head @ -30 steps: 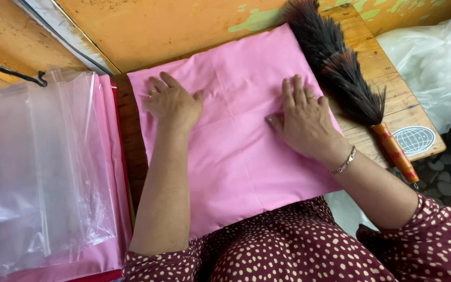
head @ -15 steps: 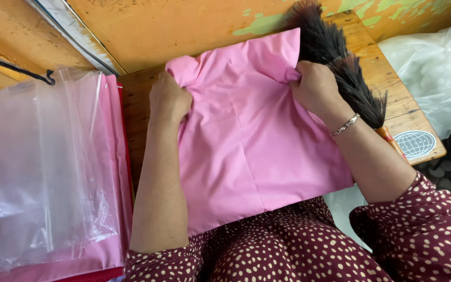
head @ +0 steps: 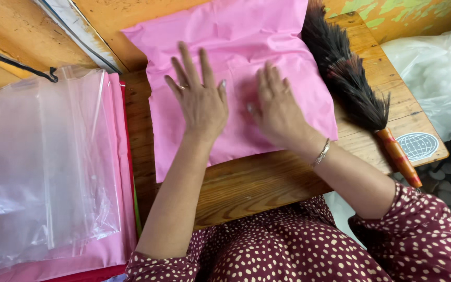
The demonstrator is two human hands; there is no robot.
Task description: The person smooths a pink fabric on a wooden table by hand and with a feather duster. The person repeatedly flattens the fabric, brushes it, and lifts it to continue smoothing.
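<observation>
A folded pink cloth [head: 236,47] lies on the wooden table [head: 257,183], its far edge against the orange wall. My left hand [head: 199,99] presses flat on its middle with fingers spread. My right hand [head: 277,107], a bangle on its wrist, lies flat beside it on the cloth's right half. Neither hand grips anything.
A feather duster [head: 348,78] with an orange handle lies along the cloth's right edge. Clear plastic bags [head: 43,156] rest on a stack of pink and red cloths at the left. A white plastic bag [head: 434,73] sits beyond the table's right end.
The cloth was folded in half away from me, baring the table's near part. My hands let go of its corners and now lie flat on top of it.
</observation>
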